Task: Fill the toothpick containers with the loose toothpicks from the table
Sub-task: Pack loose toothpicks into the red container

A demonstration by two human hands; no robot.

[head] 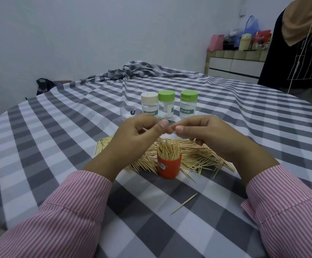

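Sleeves: pink-and-white striped cuffs at the bottom of the head view, one on each forearm, both reaching forward over the table.
Stray toothpick: single toothpick lying alone on the checked cloth between the two sleeves, nearer the right one, apart from the heap.
Red container: small red container upright at the near edge of the heap, open-topped, packed with toothpicks standing on end and fanning above its rim; a small label on its side.
Loose toothpicks: wide heap of loose toothpicks spread flat on the cloth behind and to both sides of the red container, partly hidden under the hands.
Left hand: left hand raised above the heap, fingers curled inward, thumb and forefinger pressed together at the tip; what sits between them is too small to make out.
Right hand: right hand raised level with the left, fingers curled, thumb tip against forefinger; the two pinches almost meet above the red container. Held item, if any, cannot be told.
Far jars: three clear jars in a row beyond the hands, a white-capped jar, a middle green-capped jar, a right green-capped jar; each looks empty.
Clear cup: low clear cup just left of the white-capped jar.
Surface: grey-and-white checked cloth covering the table, bunched at the far end.
Bystander: a person in dark clothing standing at the far right edge.
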